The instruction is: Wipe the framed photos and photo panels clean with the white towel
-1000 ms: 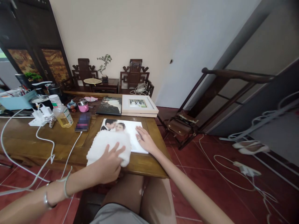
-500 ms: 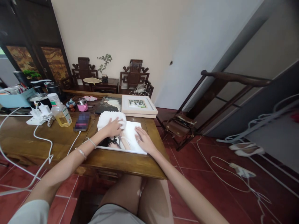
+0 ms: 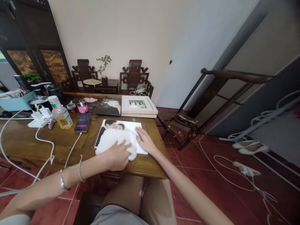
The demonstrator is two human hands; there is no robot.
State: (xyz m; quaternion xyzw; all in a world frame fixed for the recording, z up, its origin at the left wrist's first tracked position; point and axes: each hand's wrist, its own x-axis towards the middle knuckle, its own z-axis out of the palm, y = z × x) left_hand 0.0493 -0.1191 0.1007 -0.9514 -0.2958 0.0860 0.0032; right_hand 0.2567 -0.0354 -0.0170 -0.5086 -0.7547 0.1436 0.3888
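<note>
A white photo panel (image 3: 133, 125) lies flat on the wooden table, its printed picture partly hidden. Across its lower half is a fluffy white towel (image 3: 112, 138), which overhangs the near edge. My left hand (image 3: 119, 156) grips the towel from above, pressing it down with the fingers partly bent. At the panel's right side, my right hand (image 3: 145, 142) rests flat with fingers stretched out, touching the surface beside the towel.
Behind the panel lie a dark photo album (image 3: 109, 107) and stacked white frames (image 3: 139, 107). To the left are a phone (image 3: 82, 122) on a cable, a bottle (image 3: 62, 114), a pink cup (image 3: 82, 107) and a power strip (image 3: 41, 117). A wooden chair (image 3: 187, 125) stands right.
My left hand has drawn the towel toward me, from the panel's far left to its near edge. The picture's upper part now shows. My right hand stays in place.
</note>
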